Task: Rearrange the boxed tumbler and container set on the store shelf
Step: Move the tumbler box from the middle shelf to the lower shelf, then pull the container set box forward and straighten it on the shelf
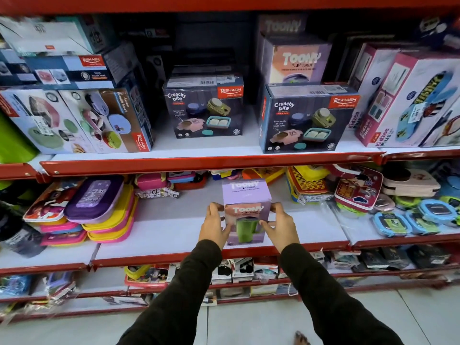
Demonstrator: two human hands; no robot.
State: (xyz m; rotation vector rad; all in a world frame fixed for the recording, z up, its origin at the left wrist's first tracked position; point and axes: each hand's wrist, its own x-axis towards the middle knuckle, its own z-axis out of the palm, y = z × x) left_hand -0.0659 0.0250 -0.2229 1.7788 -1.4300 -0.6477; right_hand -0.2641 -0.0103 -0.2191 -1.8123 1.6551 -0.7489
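Note:
A lilac Toony tumbler box (246, 207) with a green mug pictured on its front stands upright on the white middle shelf (174, 230). My left hand (214, 226) grips its left side and my right hand (281, 225) grips its right side. On the shelf above stand two dark Crunchy Bite container-set boxes, one in the middle (204, 109) and one further right (305, 118). A second Toony tumbler box (297, 59) sits on top of the right one.
Stacked purple, yellow and pink lunch boxes (99, 210) lie left of the held box; printed pouches and blue-rimmed containers (418, 217) lie to its right. Rishabh boxes (82, 120) fill the upper left, Kidzee Plus boxes (408, 100) the upper right. Red shelf edges (211, 163) jut forward.

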